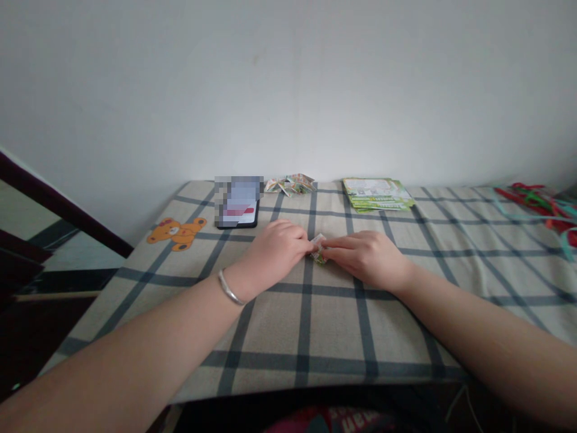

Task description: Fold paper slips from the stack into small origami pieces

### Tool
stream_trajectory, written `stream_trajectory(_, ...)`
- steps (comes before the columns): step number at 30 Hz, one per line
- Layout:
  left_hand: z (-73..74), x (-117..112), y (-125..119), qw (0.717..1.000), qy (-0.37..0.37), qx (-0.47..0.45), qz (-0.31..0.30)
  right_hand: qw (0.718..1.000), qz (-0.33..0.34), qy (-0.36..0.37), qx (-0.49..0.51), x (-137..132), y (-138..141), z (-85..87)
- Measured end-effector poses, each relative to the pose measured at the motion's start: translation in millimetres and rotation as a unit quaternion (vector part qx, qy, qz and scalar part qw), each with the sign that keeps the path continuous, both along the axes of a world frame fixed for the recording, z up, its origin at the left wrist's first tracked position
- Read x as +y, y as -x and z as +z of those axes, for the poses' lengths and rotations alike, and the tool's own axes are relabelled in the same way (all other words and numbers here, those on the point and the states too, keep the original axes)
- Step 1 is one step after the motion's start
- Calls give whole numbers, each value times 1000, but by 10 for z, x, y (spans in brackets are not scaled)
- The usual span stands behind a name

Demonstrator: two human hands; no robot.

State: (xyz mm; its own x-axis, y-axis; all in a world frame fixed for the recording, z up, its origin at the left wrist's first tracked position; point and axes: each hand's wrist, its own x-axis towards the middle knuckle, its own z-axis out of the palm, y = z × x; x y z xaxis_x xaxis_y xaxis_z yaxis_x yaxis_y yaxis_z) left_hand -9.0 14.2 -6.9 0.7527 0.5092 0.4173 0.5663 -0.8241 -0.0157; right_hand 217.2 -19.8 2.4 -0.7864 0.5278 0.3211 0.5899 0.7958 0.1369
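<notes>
My left hand [274, 249] and my right hand [367, 255] meet over the middle of the checked tablecloth [315, 319]. Between their fingertips sits a small folded piece of printed paper [318, 248], pinched from both sides and resting on or just above the cloth. The fingers of both hands are curled together around it. A silver bangle [229, 290] circles my left wrist.
At the back by the wall lie a phone [238, 207], several small folded paper pieces [291, 183] and a stack of green printed sheets [376, 193]. Red and green ribbons [541, 204] lie at the far right. A bear print [177, 231] marks the cloth's left side.
</notes>
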Motion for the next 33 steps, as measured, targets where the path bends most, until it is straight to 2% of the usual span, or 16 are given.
stream_trajectory(11,22,-41,-6,1000,-14,0,20,999,15,38,1,-9,23,62)
stream_trajectory(16,12,-33,-2,999,-36,20,-17,999,11,48,12,-15,26,58)
stream_trajectory(19,15,-30,8,999,-42,24,-19,999,11,47,7,-25,35,62)
stream_trajectory(33,-2,-59,-37,999,26,25,-10,999,-20,36,6,-46,56,11)
